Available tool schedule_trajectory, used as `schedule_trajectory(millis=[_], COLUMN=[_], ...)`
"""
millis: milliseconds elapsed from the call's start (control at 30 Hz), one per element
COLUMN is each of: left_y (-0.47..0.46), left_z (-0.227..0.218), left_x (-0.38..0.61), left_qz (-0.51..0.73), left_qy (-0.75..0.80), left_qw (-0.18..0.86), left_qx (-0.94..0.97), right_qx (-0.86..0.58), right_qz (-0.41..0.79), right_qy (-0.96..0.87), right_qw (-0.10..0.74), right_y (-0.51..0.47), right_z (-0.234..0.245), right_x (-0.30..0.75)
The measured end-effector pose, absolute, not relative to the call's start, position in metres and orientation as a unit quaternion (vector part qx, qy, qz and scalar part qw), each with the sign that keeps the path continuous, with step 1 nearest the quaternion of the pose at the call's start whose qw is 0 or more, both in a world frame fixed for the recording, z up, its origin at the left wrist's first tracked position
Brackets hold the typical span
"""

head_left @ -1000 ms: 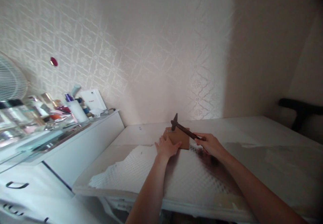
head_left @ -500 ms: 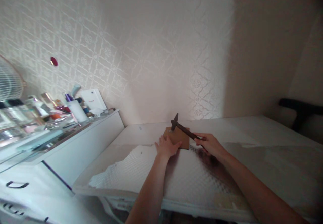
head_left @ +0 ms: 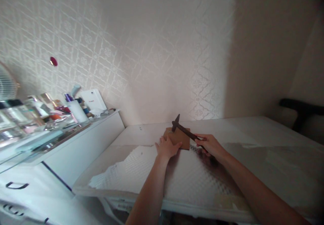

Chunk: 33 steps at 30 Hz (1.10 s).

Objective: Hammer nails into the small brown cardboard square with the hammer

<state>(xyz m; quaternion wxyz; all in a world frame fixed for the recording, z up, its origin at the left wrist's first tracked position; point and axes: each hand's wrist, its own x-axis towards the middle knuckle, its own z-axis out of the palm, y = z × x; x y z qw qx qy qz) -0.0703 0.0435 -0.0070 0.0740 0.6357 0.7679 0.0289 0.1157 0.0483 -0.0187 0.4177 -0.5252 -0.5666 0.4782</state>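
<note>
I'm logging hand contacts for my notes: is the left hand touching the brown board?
Touching. The head view shows the left hand spread over the near left part of the brown board, with no gap visible between them.

Tan board (head_left: 182, 141), dark-brown hammer (head_left: 186, 131), floral-lattice wallpaper (head_left: 101, 54)

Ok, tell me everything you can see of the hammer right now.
The hammer is dark brown all over, with a slim, straight handle and a narrow head that looks like metal; one end tapers to a point. The right hand grips the handle's far end. It slants up and leftward in the picture, the tapered end pointing up and the other end down over the brown board. Whether it touches the board cannot be told.
</note>
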Motion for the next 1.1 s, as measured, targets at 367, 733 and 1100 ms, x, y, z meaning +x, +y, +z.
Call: schedule_trajectory(millis=[367, 733, 1100], left_y=[0.042, 0.043, 0.042], left_z=[-0.006, -0.006, -0.007], left_x=[-0.069, -0.069, -0.069], left_qz=[0.033, 0.030, 0.035], left_qy=[0.768, 0.768, 0.767], left_qw=[0.074, 0.073, 0.070], left_qx=[0.635, 0.636, 0.637], right_qx=[-0.527, -0.518, -0.522], right_qz=[0.517, 0.550, 0.533], right_qy=[-0.520, -0.483, -0.506], right_qw=[0.430, 0.443, 0.432], right_y=[0.044, 0.042, 0.041], right_z=[-0.013, -0.010, -0.010], right_x=[0.113, 0.112, 0.111])
